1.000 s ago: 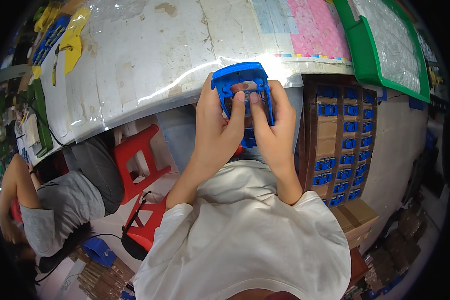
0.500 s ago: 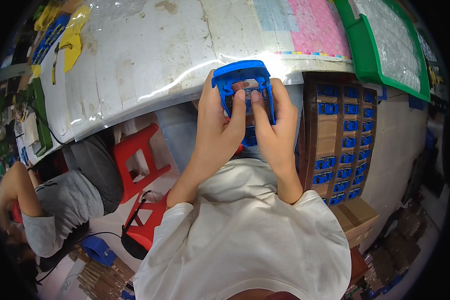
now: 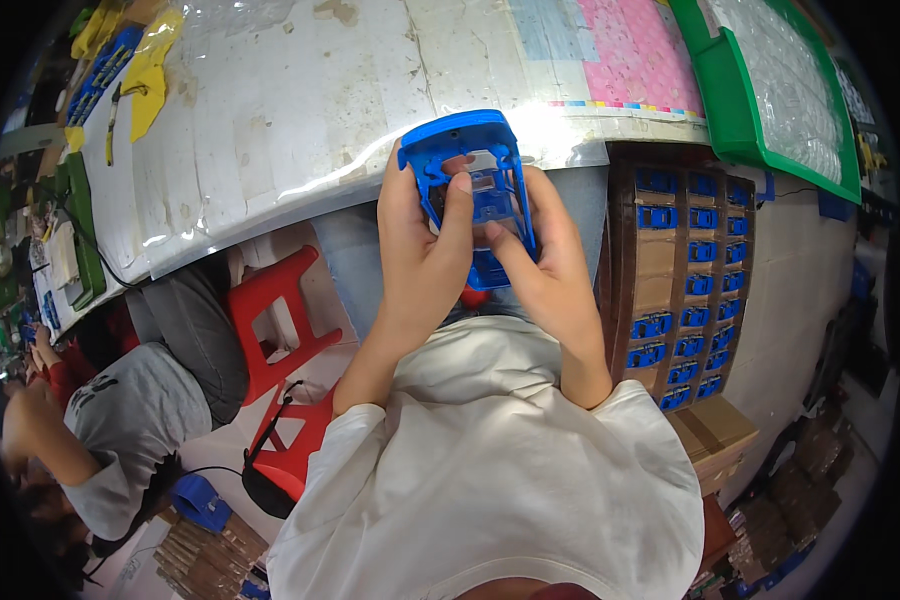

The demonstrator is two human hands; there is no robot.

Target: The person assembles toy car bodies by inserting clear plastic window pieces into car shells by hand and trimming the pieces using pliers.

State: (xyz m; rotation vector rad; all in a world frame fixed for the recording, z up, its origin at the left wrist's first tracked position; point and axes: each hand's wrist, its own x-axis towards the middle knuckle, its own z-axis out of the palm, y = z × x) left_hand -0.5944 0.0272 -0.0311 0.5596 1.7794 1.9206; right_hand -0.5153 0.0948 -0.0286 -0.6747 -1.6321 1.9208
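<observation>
Your 2 hands hold 1 blue plastic shell [image 3: 490, 200] above your lap, against the near edge of the table in view, its wide curved end pointing away from you. Your left hand [image 3: 420, 255] is curled round its left side, the thumb laid over the shell's openings. Your right hand [image 3: 545, 265] grips the right side, its thumb bent in lower down. The fingers underneath are mostly hidden, but each hand is closed on the shell.

Just to your right is a brown divided carton [image 3: 654, 252], with 3 columns of compartments in view; blue plastic parts [image 3: 702, 252] sit in many of them. Beside its near end is a cardboard box [image 3: 710, 435] with a tape strip; you cannot see inside. At your lower left is a blue bin [image 3: 200, 500], its contents too small to tell.

Beyond your hands stretches the white table [image 3: 300, 130]. At its right, farther off, a green tray [image 3: 735, 110] holds clear plastic pieces [image 3: 785, 100].
</observation>
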